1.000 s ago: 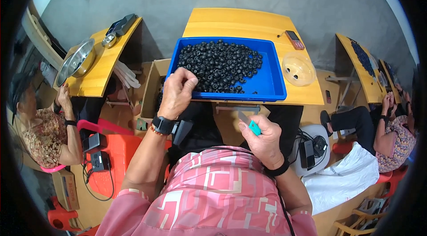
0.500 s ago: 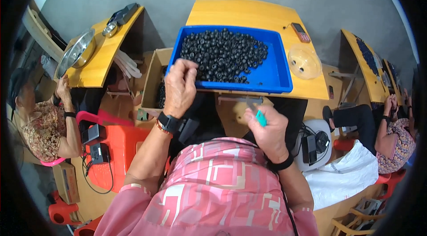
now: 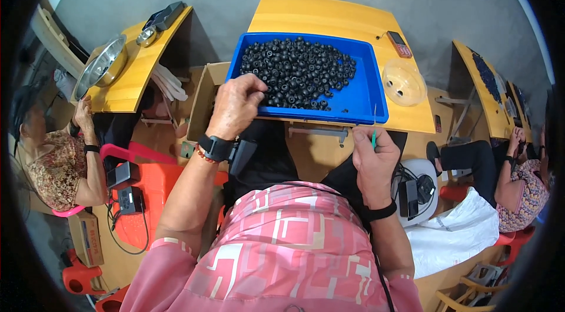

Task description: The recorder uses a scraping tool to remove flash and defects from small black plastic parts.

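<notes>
Over the left edge of the blue tray (image 3: pixel 366 85), my left hand (image 3: pixel 234 107) is closed, its fingertips at the heap of small black round rubber-like parts (image 3: pixel 297 67) with holes in them. What the fingertips pinch, if anything, is hidden. My right hand (image 3: pixel 376 159) grips a small knife with a teal handle (image 3: pixel 374 139) just off the table's front edge. Its thin blade points up and away, seen nearly edge-on before the tray's right front corner. The two hands are well apart.
Right of the tray, a clear plastic bowl (image 3: pixel 404 82) with a few dark pieces and a phone (image 3: pixel 399 45) lie on the yellow table (image 3: pixel 323 12). A cardboard box (image 3: pixel 200 103) stands left. People sit at tables on both sides; a red stool (image 3: pixel 156 194) is at left.
My right hand has moved right and turned the knife upright; it was lower, nearer my body, with the blade tilted. My left hand has shifted slightly, staying at the heap.
</notes>
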